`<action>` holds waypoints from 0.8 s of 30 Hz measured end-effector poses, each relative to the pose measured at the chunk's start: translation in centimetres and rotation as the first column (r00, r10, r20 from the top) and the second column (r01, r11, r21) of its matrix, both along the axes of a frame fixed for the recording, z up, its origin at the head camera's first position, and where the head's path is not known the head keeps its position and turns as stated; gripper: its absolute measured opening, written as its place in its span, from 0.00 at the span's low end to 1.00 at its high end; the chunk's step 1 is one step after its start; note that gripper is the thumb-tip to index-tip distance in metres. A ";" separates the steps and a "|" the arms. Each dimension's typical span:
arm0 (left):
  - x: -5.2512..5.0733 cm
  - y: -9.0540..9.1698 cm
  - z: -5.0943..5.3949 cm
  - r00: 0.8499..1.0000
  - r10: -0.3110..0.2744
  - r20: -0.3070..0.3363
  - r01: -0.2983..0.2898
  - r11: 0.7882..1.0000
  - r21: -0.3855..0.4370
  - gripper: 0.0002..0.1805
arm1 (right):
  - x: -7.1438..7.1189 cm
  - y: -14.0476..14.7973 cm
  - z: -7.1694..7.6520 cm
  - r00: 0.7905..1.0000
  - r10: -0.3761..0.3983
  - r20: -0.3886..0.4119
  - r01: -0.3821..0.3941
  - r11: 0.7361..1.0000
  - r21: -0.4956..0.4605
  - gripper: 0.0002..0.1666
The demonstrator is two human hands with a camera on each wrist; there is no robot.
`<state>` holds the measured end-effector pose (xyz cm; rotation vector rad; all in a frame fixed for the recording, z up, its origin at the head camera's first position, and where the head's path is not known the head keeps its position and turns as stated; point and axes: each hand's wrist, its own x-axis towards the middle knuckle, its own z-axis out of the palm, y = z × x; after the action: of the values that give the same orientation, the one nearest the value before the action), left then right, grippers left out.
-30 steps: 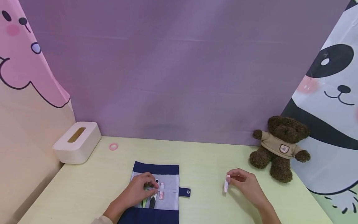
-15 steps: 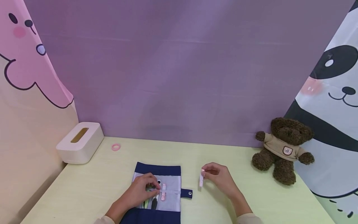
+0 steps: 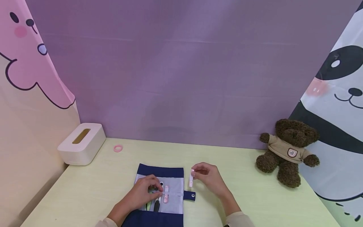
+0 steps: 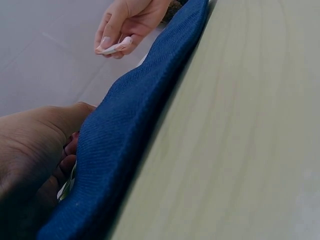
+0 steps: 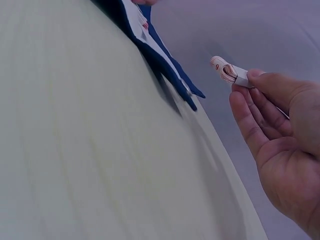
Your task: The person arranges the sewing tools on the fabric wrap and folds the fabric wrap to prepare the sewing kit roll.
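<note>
An opened navy roll-up case with a pale inside lies on the table. My left hand is over its left part, thumb and forefinger pinching a thin pale strap across the middle. Beneath the strap sits a pink-and-white folded strip; a black-handled tool and a green item lie by the left hand, partly covered. Right of the case, above its snap tab, my right hand pinches a second folded strip between thumb and fingers; the right wrist view shows this strip bound by a white band.
A white tissue box stands at the back left of the table, with a pink ring beside it. A brown teddy bear sits at the back right, before a purple backdrop.
My right hand has moved left with the folded strip, from well out on the right to just beside the case. The left hand has kept its place on the case.
</note>
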<state>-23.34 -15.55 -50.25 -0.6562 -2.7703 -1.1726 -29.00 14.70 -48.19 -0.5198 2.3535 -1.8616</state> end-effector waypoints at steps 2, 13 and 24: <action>0.0 0.1 0.0 1.000 -0.001 0.004 0.001 1.000 -0.001 0.03 | 0.0 -0.4 -0.1 1.000 -0.001 0.006 0.001 1.000 0.007 0.15; 0.1 0.6 0.2 0.999 -0.023 -0.025 0.022 0.999 -0.045 0.02 | 0.2 -2.6 -1.2 1.000 0.004 0.016 -0.005 0.999 0.035 0.11; 0.1 4.2 0.6 0.997 -0.043 -0.066 0.041 0.999 -0.026 0.03 | 0.6 -3.7 -1.7 0.999 0.023 0.026 -0.025 0.996 0.081 0.10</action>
<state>-23.20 -11.34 -49.65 -0.7452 -2.7325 -1.1052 -28.43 11.01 -49.85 -0.5115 2.3843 -1.7436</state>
